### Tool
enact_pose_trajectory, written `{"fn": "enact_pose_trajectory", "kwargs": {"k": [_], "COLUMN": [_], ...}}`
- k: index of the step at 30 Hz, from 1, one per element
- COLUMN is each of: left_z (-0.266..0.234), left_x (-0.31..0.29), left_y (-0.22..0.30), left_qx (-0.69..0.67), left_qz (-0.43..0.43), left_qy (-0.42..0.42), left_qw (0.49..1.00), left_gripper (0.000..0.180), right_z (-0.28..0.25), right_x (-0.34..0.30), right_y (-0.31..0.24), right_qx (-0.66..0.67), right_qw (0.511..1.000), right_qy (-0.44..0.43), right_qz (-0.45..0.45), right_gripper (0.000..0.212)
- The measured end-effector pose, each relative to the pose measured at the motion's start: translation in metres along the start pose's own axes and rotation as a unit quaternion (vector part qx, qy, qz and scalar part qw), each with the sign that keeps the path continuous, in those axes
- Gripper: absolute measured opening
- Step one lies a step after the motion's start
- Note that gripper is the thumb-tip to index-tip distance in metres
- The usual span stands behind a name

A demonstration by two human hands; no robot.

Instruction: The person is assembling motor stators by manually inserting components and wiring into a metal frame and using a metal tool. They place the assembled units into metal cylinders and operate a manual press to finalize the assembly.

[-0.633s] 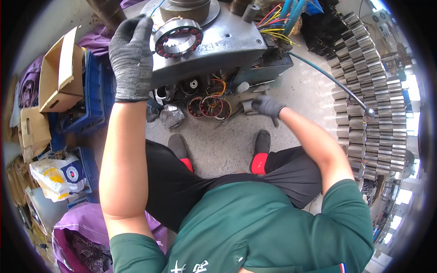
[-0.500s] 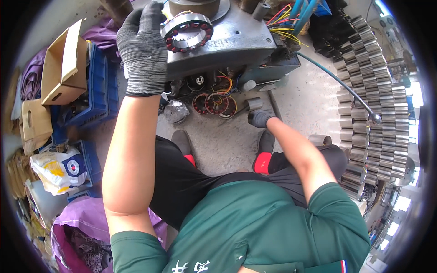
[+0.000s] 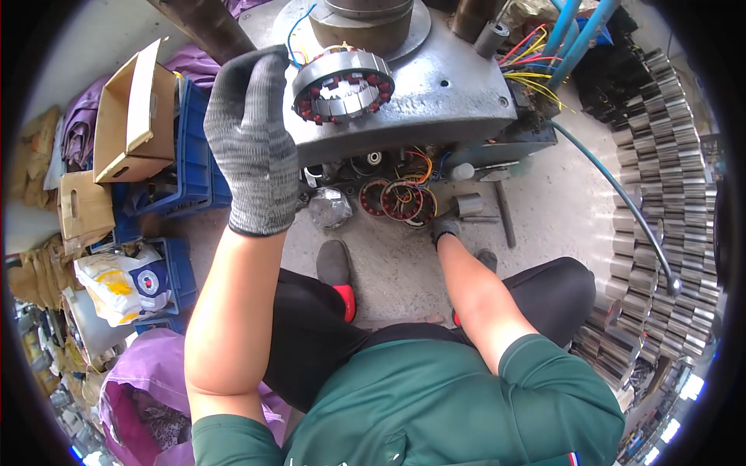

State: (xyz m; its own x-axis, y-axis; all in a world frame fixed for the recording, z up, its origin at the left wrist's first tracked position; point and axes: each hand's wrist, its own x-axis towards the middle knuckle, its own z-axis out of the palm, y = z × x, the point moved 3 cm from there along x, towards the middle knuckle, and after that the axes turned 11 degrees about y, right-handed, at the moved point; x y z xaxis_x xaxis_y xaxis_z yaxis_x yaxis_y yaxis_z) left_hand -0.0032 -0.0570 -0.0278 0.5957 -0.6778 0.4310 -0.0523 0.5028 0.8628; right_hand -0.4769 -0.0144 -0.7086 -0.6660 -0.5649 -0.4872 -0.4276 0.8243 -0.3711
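Observation:
My left hand (image 3: pixel 252 144), in a grey knit glove, is raised at the edge of the metal bench with its back toward me. Its fingers curl at the left rim of a motor stator (image 3: pixel 346 87), a silver ring with red-and-black insulated teeth inside. The ring is tilted at the bench's front edge, and the hand appears closed on it, though the contact is partly hidden. Low near the floor, my gloved right hand (image 3: pixel 445 227) reaches beside several wound stator rings (image 3: pixel 400 200) and a short metal cylinder (image 3: pixel 468 205). Its fingers are mostly out of sight.
The metal bench (image 3: pixel 435 109) carries a round post (image 3: pixel 361 27). Coloured wires (image 3: pixel 536 74) and blue pipes stand at its right. Rows of metal cylinders (image 3: pixel 668 202) are stacked on the right. Cardboard boxes (image 3: pixel 140 116) and blue crates (image 3: pixel 194 147) stand left. A metal bar (image 3: pixel 505 213) lies on the floor.
My right hand has moved left, from the metal cylinder toward the stator rings on the floor. My left hand stays by the raised stator. The whole view has shifted slightly.

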Motion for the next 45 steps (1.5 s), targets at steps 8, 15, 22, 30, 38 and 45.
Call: {"fn": "enact_pose_trajectory", "kwargs": {"k": [8,15,22,30,38,45], "left_z": [-0.027,-0.016,-0.014,-0.003,0.021,0.035], "left_x": [0.005,0.002,0.008,0.0,-0.038,-0.047], "left_y": [-0.002,-0.025,-0.03,-0.035,-0.025,-0.018], "left_qx": [0.109,0.132,0.345,0.367,0.376,0.401], "left_qz": [-0.047,-0.135,-0.109,-0.096,-0.005,0.014], "left_qy": [-0.008,-0.15,-0.203,-0.179,-0.233,-0.262], "left_qw": [0.993,0.97,0.91,0.908,0.897,0.878], "left_gripper": [0.028,0.063,0.06,0.056,0.06,0.082], "right_z": [-0.002,-0.046,-0.11,-0.216,-0.375,-0.393], "right_x": [-0.134,-0.161,-0.212,-0.281,-0.387,-0.389], "right_y": [-0.069,-0.062,-0.09,-0.142,-0.212,-0.222], "right_qx": [-0.116,0.131,0.359,0.384,0.192,0.238], "right_qw": [0.993,0.988,0.892,0.838,0.894,0.767], "right_qy": [0.026,-0.043,-0.209,-0.359,-0.325,-0.146], "right_qz": [-0.01,0.064,0.177,0.148,-0.241,-0.578], "right_gripper": [0.052,0.032,0.015,0.031,0.035,0.049]}}
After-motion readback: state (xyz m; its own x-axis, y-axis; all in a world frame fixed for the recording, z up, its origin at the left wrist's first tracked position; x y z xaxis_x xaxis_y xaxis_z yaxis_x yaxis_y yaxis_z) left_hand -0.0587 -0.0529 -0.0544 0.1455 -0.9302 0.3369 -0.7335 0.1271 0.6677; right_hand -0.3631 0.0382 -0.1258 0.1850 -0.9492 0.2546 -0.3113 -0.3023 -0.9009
